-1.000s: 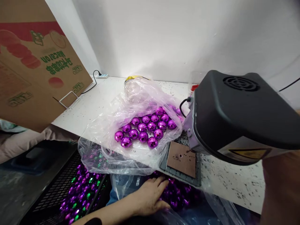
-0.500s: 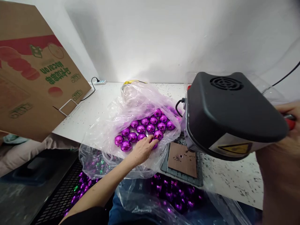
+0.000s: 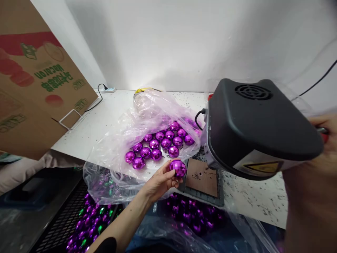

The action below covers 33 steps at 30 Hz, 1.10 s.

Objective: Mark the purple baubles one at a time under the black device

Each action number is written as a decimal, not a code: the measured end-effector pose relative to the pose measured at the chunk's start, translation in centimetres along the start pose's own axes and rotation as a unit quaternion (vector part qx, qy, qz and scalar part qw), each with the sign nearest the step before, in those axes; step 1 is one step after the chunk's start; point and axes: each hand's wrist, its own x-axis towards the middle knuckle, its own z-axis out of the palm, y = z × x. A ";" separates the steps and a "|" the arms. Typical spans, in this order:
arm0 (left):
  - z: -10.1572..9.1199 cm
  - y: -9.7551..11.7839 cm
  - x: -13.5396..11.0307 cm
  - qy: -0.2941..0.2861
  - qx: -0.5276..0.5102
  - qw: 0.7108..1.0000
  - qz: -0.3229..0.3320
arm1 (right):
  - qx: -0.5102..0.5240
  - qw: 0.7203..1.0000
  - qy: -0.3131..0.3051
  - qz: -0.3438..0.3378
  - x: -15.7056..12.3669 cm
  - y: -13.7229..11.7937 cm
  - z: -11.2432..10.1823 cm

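Observation:
Between thumb and fingers, my left hand (image 3: 162,181) holds a purple faceted ball (image 3: 178,168), just left of a square brown board (image 3: 202,177) with a small hole. That board lies on a dark grey base (image 3: 220,191). Several more purple balls (image 3: 156,154) rest in an open clear plastic bag (image 3: 110,151) on the table. My right hand (image 3: 328,130) is closed around the red-tipped handle (image 3: 323,135) of a black-topped press machine (image 3: 263,123) with a vent and a warning label. Part of this hand is cut off by the frame edge.
A large cardboard box (image 3: 34,88) leans at the left beside a white wire stand (image 3: 71,119). Many purple and a few green balls (image 3: 91,225) fill a black mesh crate (image 3: 56,214) below. Dark chips litter the white table (image 3: 252,196). A power strip (image 3: 108,90) sits by the wall.
My left hand has picked a purple ball out of the bag's pile and brought it toward me and slightly right, near the board. My right hand stays on the handle.

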 end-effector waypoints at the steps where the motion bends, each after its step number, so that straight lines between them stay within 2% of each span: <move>1: 0.2 -0.6 0.3 -0.003 -0.023 1.000 -0.009 | 0.000 1.000 0.001 0.001 0.1 -0.3 0.0; 5: 0.5 -1.6 1.3 -0.013 -0.065 0.997 -0.042 | 0.011 1.000 -0.009 0.010 0.2 -0.8 -0.3; 8: 0.8 -1.6 1.8 -0.011 -0.048 0.998 -0.047 | 0.024 1.000 -0.017 0.008 0.1 -0.9 -0.3; 13: 1.7 -1.7 2.6 -0.025 0.055 0.997 -0.045 | 0.019 1.000 -0.022 0.001 0.2 -0.9 -0.2; 16: 2.1 -2.0 3.3 -0.021 0.162 0.987 0.001 | 0.017 0.999 -0.028 0.005 0.3 -0.8 -0.3; 18: 2.3 -2.3 3.8 -0.019 0.267 0.961 0.062 | 0.021 0.999 -0.029 0.003 0.3 -0.7 -0.4; 20: 2.5 -2.7 4.2 -0.006 0.376 0.920 0.113 | 0.029 0.999 -0.028 -0.001 0.3 -0.7 -0.4; 23: 2.9 -3.5 4.6 0.032 0.496 0.856 0.142 | 0.035 0.999 -0.027 -0.005 0.2 -0.7 -0.4; 29: 3.7 -5.4 5.5 0.042 0.612 0.750 0.246 | 0.024 1.000 -0.019 0.002 0.2 -1.0 -0.4; 33: 3.7 -6.5 6.2 0.061 0.652 0.695 0.297 | 0.030 0.999 -0.026 0.005 0.2 -1.2 -0.4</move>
